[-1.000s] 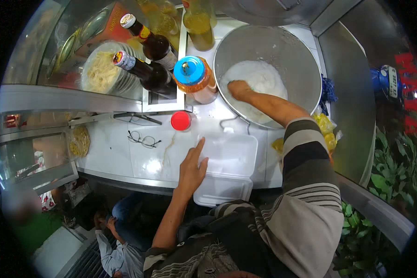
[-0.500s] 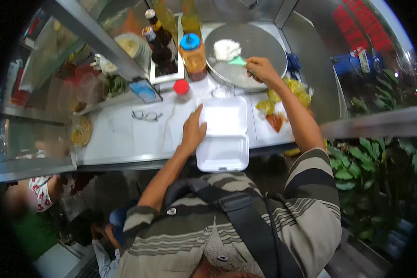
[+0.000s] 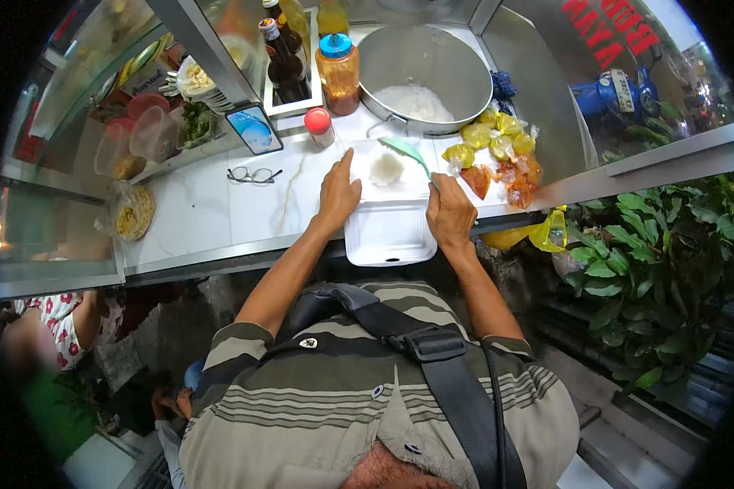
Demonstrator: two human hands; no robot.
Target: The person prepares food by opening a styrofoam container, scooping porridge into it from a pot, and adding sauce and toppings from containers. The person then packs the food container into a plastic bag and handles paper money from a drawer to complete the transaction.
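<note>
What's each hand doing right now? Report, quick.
Left hand: open, at the white box's left edge.
Right hand: closed, holding the green spoon over the box.

Room between eyeglasses (image 3: 254, 175) and left grip (image 3: 340, 192) (red-capped jar (image 3: 319, 129) beyond).

Built around a white, tan-veined counter (image 3: 192, 216) with a metal edge (image 3: 212, 255), brightly lit. Closed in at left by metal-framed glass panes (image 3: 53, 224), at right by a clear panel (image 3: 595, 75) bearing red lettering (image 3: 607, 55) above a pale metal rail (image 3: 677, 154). Opens beyond that onto leafy green plants (image 3: 636, 285) beside grey ledges (image 3: 644, 432).
</note>
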